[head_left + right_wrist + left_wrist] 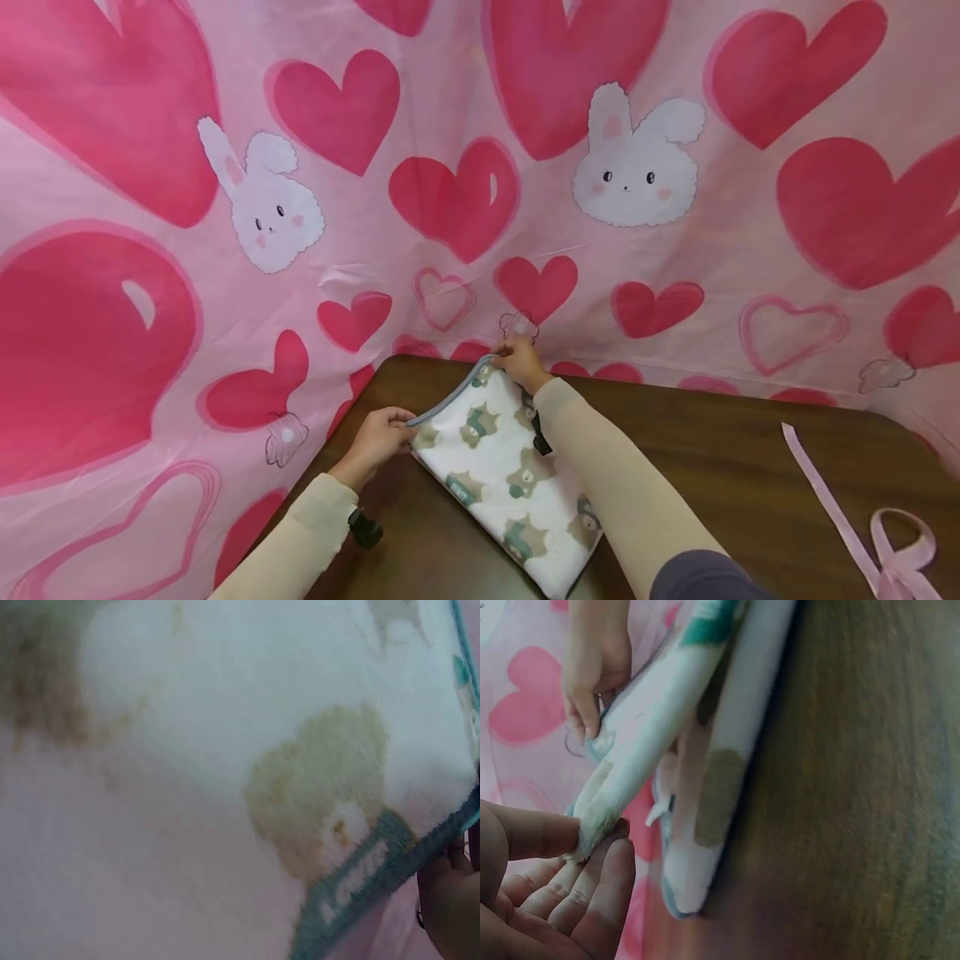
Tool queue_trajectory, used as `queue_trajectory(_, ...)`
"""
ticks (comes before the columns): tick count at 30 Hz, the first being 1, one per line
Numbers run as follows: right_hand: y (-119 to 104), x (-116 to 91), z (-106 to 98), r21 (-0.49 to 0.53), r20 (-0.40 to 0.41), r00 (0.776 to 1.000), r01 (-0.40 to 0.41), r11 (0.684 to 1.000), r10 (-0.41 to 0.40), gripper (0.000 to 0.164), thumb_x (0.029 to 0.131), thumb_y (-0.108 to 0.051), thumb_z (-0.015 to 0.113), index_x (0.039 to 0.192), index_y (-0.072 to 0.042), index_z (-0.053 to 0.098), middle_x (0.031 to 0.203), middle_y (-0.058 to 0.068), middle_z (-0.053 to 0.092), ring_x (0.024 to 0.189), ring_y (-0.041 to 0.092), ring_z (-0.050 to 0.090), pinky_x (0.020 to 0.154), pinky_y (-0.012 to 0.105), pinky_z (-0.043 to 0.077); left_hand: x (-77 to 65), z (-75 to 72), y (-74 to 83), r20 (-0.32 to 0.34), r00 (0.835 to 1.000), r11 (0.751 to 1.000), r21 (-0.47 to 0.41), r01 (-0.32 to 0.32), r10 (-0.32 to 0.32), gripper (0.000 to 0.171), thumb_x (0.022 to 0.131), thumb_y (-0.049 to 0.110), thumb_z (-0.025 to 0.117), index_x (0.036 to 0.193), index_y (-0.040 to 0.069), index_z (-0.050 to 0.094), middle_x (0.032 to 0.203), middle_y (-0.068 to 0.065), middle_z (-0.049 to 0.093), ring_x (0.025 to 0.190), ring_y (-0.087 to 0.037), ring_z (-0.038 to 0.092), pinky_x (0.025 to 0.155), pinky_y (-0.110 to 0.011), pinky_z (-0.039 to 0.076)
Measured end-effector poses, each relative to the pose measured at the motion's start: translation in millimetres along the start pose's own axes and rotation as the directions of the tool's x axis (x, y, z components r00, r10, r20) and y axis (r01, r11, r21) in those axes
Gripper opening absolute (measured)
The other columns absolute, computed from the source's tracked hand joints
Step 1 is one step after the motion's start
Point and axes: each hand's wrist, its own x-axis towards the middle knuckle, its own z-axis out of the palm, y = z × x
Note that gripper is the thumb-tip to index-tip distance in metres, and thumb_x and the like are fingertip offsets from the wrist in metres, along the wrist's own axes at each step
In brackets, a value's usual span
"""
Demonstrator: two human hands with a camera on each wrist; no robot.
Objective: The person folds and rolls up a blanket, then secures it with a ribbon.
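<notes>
My left hand (pixel 378 440) and right hand (pixel 522 364), apart, each pinch a far corner of the bear-print cloth (pixel 498 467). Held over the worktop's (pixel 697 454) left half, its long axis slants from far left to near right. A pink ribbon (pixel 896 575) lies near right.

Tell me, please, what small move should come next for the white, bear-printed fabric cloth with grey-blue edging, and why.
I would probably lower the cloth a little toward the brown wooden table, since the left hand and right hand pinch its corners, and the left wrist view shows its raised layer apart from a layer nearer the table.
</notes>
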Motion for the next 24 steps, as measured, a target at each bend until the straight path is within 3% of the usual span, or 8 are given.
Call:
queue_trajectory(4,7,-4,11,0.009,-0.013,0.998,-0.064,0.998,0.064,0.013,0.082,0.007,0.072,0.095,0.005,0.070,0.081,0.008,0.065,0.077,0.015,0.056,0.066,0.024,0.046,0.1,-0.5,-10.4,0.009,1.000,1.000,0.015,0.018,-0.018,0.018,0.085,-0.005,0.066,0.103,-0.008,0.064,0.083,-0.011,0.066,0.070,-0.021,0.063,0.067,-0.043,0.056)
queue_trajectory(11,24,1,23,0.011,0.000,0.999,-0.047,0.999,0.047,0.012,0.082,0.009,0.069,0.094,0.009,0.068,0.087,0.013,0.066,0.083,0.022,0.058,0.076,0.030,0.048,3.0,-0.9,-21.2,-0.004,1.000,0.998,0.047,0.031,-0.030,0.018,0.086,-0.002,0.066,0.104,-0.006,0.065,0.087,-0.013,0.067,0.072,-0.023,0.065,0.067,-0.040,0.057)
queue_trajectory(16,35,5,30,-0.034,0.085,0.993,-0.079,0.996,0.082,0.012,0.082,0.005,0.071,0.094,0.006,0.070,0.090,0.011,0.067,0.086,0.021,0.057,0.079,0.031,0.048,1.8,-4.4,-24.5,0.004,0.998,0.995,0.075,0.061,-0.061,0.020,0.086,-0.002,0.065,0.105,-0.007,0.063,0.090,-0.014,0.065,0.073,-0.023,0.064,0.068,-0.040,0.057)
queue_trajectory(21,35,9,28,-0.093,0.214,0.969,-0.105,0.990,0.123,0.025,0.077,0.004,0.074,0.101,0.007,0.068,0.097,0.012,0.067,0.087,0.021,0.057,0.081,0.032,0.048,3.0,-5.3,-27.3,0.064,0.992,0.993,0.063,0.104,-0.108,0.022,0.087,-0.004,0.060,0.108,-0.011,0.059,0.094,-0.017,0.061,0.074,-0.023,0.063,0.069,-0.041,0.056)
queue_trajectory(24,36,12,23,-0.126,0.203,0.975,-0.068,0.990,0.093,0.024,0.076,0.005,0.075,0.099,0.007,0.068,0.095,0.012,0.067,0.087,0.022,0.057,0.080,0.032,0.049,7.2,-3.0,-25.5,0.090,0.990,0.994,0.046,0.101,-0.105,0.022,0.088,-0.005,0.057,0.109,-0.013,0.058,0.096,-0.018,0.060,0.077,-0.023,0.063,0.071,-0.042,0.056)
